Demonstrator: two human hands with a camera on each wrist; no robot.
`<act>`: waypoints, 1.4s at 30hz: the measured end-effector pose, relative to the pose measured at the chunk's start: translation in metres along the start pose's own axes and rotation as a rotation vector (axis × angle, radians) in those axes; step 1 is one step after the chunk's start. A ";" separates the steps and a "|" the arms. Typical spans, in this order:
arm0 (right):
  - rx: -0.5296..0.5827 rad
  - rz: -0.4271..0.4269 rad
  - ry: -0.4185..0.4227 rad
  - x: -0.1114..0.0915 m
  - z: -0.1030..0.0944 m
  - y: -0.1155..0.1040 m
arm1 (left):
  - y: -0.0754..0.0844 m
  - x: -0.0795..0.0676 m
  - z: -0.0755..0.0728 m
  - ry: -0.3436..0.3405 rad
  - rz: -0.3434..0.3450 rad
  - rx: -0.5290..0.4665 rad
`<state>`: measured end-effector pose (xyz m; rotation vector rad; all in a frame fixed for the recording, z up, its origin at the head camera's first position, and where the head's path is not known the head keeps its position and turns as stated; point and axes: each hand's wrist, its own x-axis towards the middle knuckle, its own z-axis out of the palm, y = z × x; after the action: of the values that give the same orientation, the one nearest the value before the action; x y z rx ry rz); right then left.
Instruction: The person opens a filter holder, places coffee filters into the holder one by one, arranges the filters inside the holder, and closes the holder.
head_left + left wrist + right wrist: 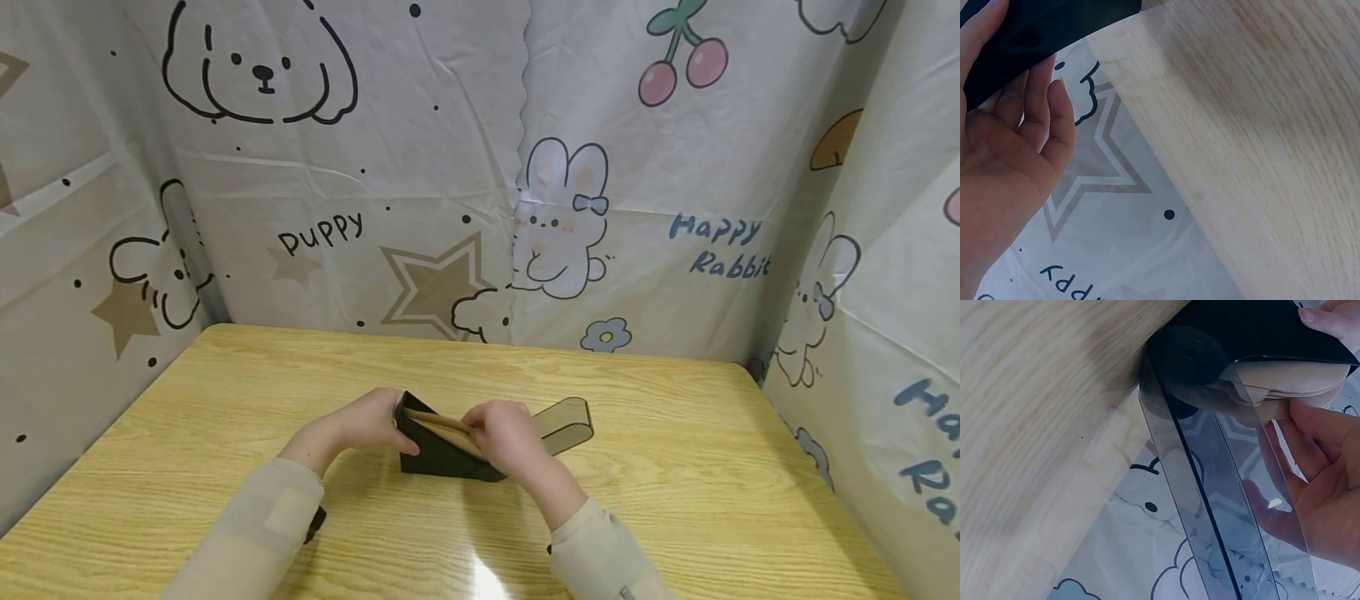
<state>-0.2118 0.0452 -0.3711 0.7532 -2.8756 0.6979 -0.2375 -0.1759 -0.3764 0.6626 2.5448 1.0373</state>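
On the wooden table a black box [442,457] stands tilted, its clear hinged lid [567,421] swung out to the right. My left hand [366,423] grips the box at its left end, thumb on the near face and fingers behind, as the left wrist view also shows. Inside lies a stack of brown paper coffee filters [1300,378] with curved edges. My right hand [512,433] pinches the filters' edge at the box's mouth between thumb and fingers. How many sheets it has hold of is hidden.
Yellowish wood-grain tabletop [300,367] surrounds the box. A printed curtain [435,167] with puppies, rabbits and stars hangs along the back and both sides, close to the table's edges.
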 end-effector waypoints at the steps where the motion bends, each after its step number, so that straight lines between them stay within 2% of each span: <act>1: -0.006 -0.009 0.004 0.000 0.001 0.000 | 0.000 0.000 0.000 0.000 -0.002 0.000; 5: -0.029 -0.022 0.004 -0.001 0.002 -0.002 | 0.000 0.000 0.000 -0.001 0.000 0.000; 16: -0.038 0.015 -0.014 -0.003 -0.001 -0.003 | -0.002 0.001 0.001 -0.009 0.013 -0.016; 21: -0.003 0.088 0.005 -0.007 -0.021 0.000 | -0.002 0.001 0.001 -0.012 0.021 -0.006; 25: -0.002 0.094 0.054 -0.016 -0.043 0.009 | -0.002 0.000 0.001 -0.003 0.012 0.004; 28: 0.007 0.085 0.051 -0.025 -0.058 0.022 | -0.002 0.000 0.002 0.004 -0.006 0.006; 36: 0.240 0.168 -0.117 -0.046 -0.077 0.068 | 0.000 -0.001 0.002 0.017 -0.061 0.002; 42: 0.343 0.139 -0.135 -0.049 -0.074 0.085 | -0.001 -0.001 0.003 0.018 -0.059 -0.011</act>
<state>-0.2121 0.1666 -0.3491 0.6604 -2.9884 1.2268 -0.2356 -0.1756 -0.3793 0.5746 2.5556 1.0416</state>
